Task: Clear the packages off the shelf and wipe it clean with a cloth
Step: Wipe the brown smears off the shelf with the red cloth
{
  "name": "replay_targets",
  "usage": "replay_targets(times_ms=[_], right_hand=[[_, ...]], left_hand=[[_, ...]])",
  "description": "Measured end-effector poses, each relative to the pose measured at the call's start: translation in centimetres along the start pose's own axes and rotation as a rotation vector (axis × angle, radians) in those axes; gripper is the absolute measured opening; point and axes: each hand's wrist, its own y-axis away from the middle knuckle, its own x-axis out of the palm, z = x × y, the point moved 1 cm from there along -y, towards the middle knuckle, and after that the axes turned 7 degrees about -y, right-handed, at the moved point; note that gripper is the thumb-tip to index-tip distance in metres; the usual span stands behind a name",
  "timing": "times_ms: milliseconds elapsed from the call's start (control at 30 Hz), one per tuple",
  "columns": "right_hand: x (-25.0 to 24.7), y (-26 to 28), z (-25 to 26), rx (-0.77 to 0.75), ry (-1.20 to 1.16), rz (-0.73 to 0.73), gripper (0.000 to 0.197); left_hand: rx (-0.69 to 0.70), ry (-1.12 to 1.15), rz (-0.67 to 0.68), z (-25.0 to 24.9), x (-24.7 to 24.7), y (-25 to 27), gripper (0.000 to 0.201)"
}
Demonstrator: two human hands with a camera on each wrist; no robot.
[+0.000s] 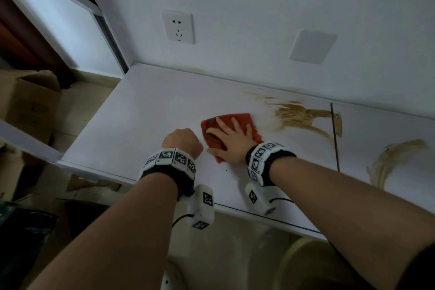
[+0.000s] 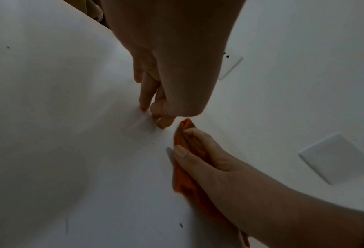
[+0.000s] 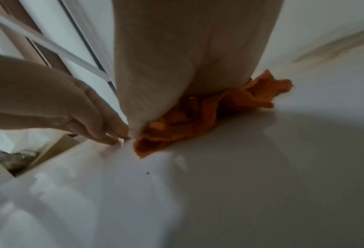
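Note:
A red-orange cloth lies on the white shelf top. My right hand presses flat on it with its fingers spread and straight. In the right wrist view the cloth bunches out from under my palm. My left hand stands just left of the cloth and holds nothing. In the left wrist view its fingertips touch the bare shelf beside the cloth's corner. Brown smears streak the shelf right of the cloth. No packages are on the shelf.
A second brown smear marks the right panel, past a seam in the top. A wall socket and a blank plate sit on the back wall. Cardboard boxes stand on the floor at left.

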Motion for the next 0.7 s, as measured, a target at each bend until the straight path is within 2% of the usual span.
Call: replay_targets(times_ms=[133,300,400,500,600,700], right_hand=[[-0.7,-0.7,-1.3,-0.011,0.084,-0.006,0.048],[-2.3,1.7,-6.5,0.177,0.01,-0.044,0.061],[-2.6,4.6,-9.7,0.278,0.005,-0.062,0.055],[-2.2,6.6,-10.2,0.324,-0.016,-0.033,0.05],[-0.8,7.4,-7.8,0.286,-0.025,-0.041,0.049],[0.8,6.3,-4.1,0.126,0.047,-0.014,0.052]], left_hand=[[-0.012,0.024,0.001,-0.1,-0.1,0.2,0.029],[-0.019,0.066,0.017,-0.1,0.1,0.2,0.029],[-0.026,0.068,0.028,-0.2,0.2,0.2,0.029],[-0.015,0.055,0.049,0.1,0.3,0.4,0.031],[0.01,0.049,0.039,0.0,0.3,0.3,0.032],[-0.015,0.04,0.048,0.0,0.2,0.5,0.029]])
